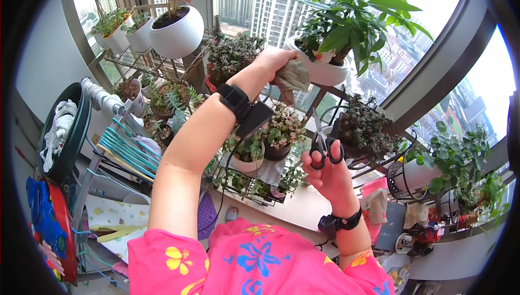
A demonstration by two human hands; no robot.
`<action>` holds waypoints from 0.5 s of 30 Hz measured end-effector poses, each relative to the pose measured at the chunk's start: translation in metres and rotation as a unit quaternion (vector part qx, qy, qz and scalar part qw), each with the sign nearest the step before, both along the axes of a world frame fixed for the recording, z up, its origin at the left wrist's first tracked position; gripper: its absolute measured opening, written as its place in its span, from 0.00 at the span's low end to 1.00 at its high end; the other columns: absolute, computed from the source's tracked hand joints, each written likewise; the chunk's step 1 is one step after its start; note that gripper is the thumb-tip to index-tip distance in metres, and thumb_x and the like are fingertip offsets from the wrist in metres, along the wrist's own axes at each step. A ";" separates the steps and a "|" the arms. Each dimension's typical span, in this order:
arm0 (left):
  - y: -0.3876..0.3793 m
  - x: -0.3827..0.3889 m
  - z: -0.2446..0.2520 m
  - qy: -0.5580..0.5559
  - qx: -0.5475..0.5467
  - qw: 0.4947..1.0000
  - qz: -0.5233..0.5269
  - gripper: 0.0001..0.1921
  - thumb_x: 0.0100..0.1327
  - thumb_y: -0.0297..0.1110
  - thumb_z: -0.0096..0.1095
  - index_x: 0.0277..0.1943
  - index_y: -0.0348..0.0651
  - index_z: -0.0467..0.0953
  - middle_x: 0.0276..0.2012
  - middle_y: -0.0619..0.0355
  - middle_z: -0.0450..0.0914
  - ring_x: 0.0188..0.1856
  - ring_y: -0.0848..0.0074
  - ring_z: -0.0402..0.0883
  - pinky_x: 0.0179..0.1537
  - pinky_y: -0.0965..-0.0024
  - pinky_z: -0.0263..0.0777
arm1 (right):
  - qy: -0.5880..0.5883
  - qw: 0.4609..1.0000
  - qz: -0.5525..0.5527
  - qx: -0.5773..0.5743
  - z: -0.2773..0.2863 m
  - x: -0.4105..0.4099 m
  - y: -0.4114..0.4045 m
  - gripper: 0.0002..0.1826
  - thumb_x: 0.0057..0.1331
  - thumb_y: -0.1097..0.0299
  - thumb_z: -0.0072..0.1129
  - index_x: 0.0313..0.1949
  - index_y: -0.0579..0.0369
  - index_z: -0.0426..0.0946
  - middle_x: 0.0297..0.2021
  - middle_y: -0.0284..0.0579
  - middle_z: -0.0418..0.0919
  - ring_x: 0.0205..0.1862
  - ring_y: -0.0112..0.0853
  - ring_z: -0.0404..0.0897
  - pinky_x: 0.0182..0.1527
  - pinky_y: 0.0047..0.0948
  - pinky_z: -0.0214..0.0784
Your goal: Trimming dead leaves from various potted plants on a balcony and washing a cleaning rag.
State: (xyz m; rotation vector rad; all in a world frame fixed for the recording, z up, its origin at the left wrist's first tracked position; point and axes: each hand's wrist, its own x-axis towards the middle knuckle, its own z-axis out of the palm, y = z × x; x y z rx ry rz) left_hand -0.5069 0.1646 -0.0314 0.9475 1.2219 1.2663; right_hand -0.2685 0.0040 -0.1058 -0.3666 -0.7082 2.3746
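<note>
My left hand (276,61) grips a damp-looking grey-brown cloth (293,76) against the side of a white ribbed pot (329,72). A tall, broad-leaved green plant (357,23) grows from that pot. In my right hand (331,179) is a pair of scissors (323,140) with black handles, fingers through the loops and blades pointing up and away from me. Below the cloth, a potted succulent with pinkish leaves (282,126) stands on a lower rack. A dark-leaved plant (361,128) sits just beyond the scissors.
Windows high above a city run behind the plants. White pots (178,31) fill a metal rack at upper left. Teal hangers (128,149) and a dark green basin (69,132) with white cloth are on the left. A round-leaved plant (455,161) hangs in a ring holder at right.
</note>
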 end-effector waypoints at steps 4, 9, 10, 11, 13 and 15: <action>0.026 -0.004 -0.015 0.101 0.069 0.992 0.030 0.13 0.59 0.39 0.64 0.32 0.34 0.80 0.27 0.58 0.81 0.26 0.76 0.79 0.30 0.70 0.72 | -0.007 0.999 -0.041 -0.023 -0.004 0.013 -0.003 0.28 0.65 0.37 0.41 0.32 0.53 0.71 0.36 0.39 0.71 0.27 0.22 0.64 0.21 0.18 0.57; 0.050 -0.002 -0.018 0.297 0.113 0.945 0.083 0.14 0.51 0.46 0.66 0.35 0.47 0.83 0.30 0.57 0.83 0.32 0.72 0.82 0.37 0.69 0.74 | 0.000 0.996 -0.074 -0.039 -0.013 0.023 -0.005 0.29 0.64 0.36 0.42 0.32 0.52 0.72 0.37 0.39 0.71 0.27 0.23 0.63 0.22 0.18 0.57; 0.051 0.002 -0.016 0.318 0.107 0.937 0.097 0.12 0.50 0.46 0.65 0.37 0.54 0.84 0.33 0.59 0.84 0.37 0.70 0.83 0.40 0.68 0.74 | 0.004 0.996 -0.080 -0.043 -0.016 0.024 -0.005 0.29 0.64 0.36 0.42 0.32 0.52 0.72 0.37 0.39 0.71 0.27 0.23 0.63 0.22 0.18 0.57; 0.052 0.005 -0.013 0.329 0.110 0.931 0.110 0.13 0.50 0.45 0.65 0.37 0.51 0.84 0.32 0.58 0.84 0.36 0.71 0.83 0.40 0.70 0.74 | 0.007 0.995 -0.087 -0.047 -0.017 0.025 -0.005 0.29 0.64 0.36 0.42 0.32 0.52 0.73 0.37 0.38 0.71 0.27 0.23 0.63 0.22 0.18 0.57; 0.051 0.007 -0.007 0.351 0.118 0.918 0.141 0.15 0.50 0.43 0.66 0.38 0.47 0.83 0.32 0.57 0.84 0.34 0.73 0.83 0.40 0.72 0.74 | 0.006 0.993 -0.102 -0.052 -0.018 0.024 -0.007 0.29 0.64 0.35 0.42 0.32 0.52 0.74 0.37 0.38 0.71 0.26 0.23 0.62 0.22 0.18 0.57; 0.055 0.006 -0.004 0.338 0.109 0.924 0.138 0.17 0.47 0.45 0.70 0.38 0.47 0.83 0.32 0.56 0.84 0.35 0.71 0.83 0.40 0.71 0.74 | 0.007 0.992 -0.111 -0.055 -0.019 0.023 -0.009 0.30 0.64 0.35 0.42 0.32 0.52 0.74 0.37 0.38 0.71 0.26 0.22 0.61 0.22 0.18 0.57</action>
